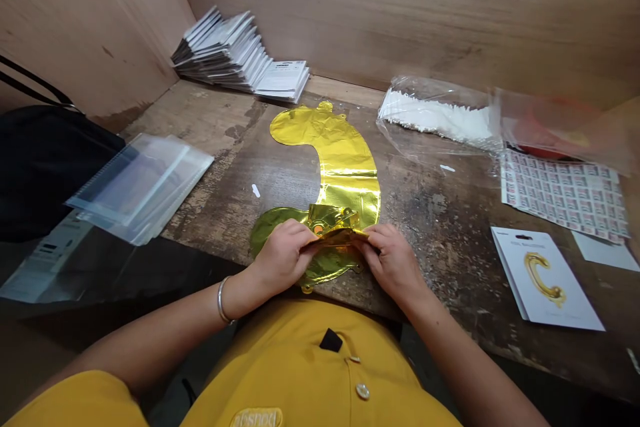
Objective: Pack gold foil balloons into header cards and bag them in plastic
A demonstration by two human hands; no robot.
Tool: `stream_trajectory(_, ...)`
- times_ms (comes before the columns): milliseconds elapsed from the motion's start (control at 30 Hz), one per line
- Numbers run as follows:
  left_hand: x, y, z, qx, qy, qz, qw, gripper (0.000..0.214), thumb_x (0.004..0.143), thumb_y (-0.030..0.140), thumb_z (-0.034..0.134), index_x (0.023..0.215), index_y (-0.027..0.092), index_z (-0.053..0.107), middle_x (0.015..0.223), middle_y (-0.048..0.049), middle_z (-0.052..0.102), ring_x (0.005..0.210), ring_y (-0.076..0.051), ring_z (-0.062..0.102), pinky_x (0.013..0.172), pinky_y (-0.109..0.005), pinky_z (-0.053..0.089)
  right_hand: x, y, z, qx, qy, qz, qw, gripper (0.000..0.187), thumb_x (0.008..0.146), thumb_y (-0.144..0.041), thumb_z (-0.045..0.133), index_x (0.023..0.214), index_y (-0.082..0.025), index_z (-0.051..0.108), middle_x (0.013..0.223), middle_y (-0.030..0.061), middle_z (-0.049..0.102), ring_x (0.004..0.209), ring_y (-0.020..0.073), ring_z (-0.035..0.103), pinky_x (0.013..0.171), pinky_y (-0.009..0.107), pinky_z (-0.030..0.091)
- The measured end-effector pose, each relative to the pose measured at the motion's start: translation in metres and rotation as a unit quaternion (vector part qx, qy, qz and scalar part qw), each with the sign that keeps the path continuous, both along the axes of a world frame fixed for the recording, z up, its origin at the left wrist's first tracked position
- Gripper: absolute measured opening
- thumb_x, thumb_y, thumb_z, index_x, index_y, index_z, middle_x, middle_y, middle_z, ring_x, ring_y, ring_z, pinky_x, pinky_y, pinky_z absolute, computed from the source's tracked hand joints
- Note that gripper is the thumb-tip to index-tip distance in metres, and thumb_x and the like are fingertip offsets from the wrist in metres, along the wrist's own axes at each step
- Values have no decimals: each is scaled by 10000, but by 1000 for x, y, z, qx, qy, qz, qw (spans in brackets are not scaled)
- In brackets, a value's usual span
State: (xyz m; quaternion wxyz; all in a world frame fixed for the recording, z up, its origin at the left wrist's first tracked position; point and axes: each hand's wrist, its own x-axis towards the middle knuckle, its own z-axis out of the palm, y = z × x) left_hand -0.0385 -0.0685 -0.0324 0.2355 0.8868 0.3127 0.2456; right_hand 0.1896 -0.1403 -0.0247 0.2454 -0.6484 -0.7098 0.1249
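A gold foil letter balloon point(345, 173) lies flat and curved on the worn wooden worktop point(440, 260), its lower end doubled over into a crumpled fold point(330, 227). My left hand point(283, 257) pinches the fold from the left, with a silver bangle point(221, 300) on that wrist. My right hand point(393, 263) grips the same fold from the right. The two hands nearly meet over the foil. Part of the balloon's lower end is hidden under them.
Stacked white packaged cards point(225, 50) stand at the back left against plywood walls. To the right lie a plastic bag of white material point(435, 113), a printed label sheet point(565, 193) and a card showing a gold letter C point(545, 280). Transparent sleeves point(143, 187) and a black bag point(50, 167) sit left.
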Motion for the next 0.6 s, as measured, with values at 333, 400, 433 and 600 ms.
stream_trajectory(333, 14, 19, 15, -46, 116, 82, 989, 80, 871, 245, 603, 847, 182, 561, 699, 9, 638, 624, -161, 583, 600, -275, 382, -12, 6, -1, -38, -30, -118, 992, 268, 895, -320, 570, 656, -203, 540, 721, 29, 552, 737, 207, 505, 687, 321, 372)
stream_trajectory(400, 14, 20, 14, -58, 124, 84, 987, 99, 873, 249, 605, 921, 177, 557, 700, 13, 650, 625, -170, 601, 595, -279, 397, -13, 5, -1, -35, -30, -130, 990, 252, 884, -310, 580, 659, -206, 538, 732, 32, 559, 754, 215, 511, 699, 330, 385)
stream_trajectory(433, 15, 19, 14, -62, 130, 84, 986, 137, 875, 254, 606, 969, 169, 554, 696, 13, 654, 622, -177, 609, 594, -284, 409, -14, 4, -1, -36, -34, -133, 990, 246, 879, -306, 584, 659, -207, 536, 735, 34, 562, 760, 220, 515, 702, 337, 394)
stream_trajectory(600, 15, 14, 11, 89, 142, 68, 984, 386, 901, 212, 570, 1279, 164, 508, 1131, -123, 680, 1038, -283, 637, 878, -424, 466, -20, 2, -3, 6, -101, -158, 982, 126, 860, -291, 607, 803, -179, 600, 911, 120, 636, 904, 294, 563, 777, 429, 466)
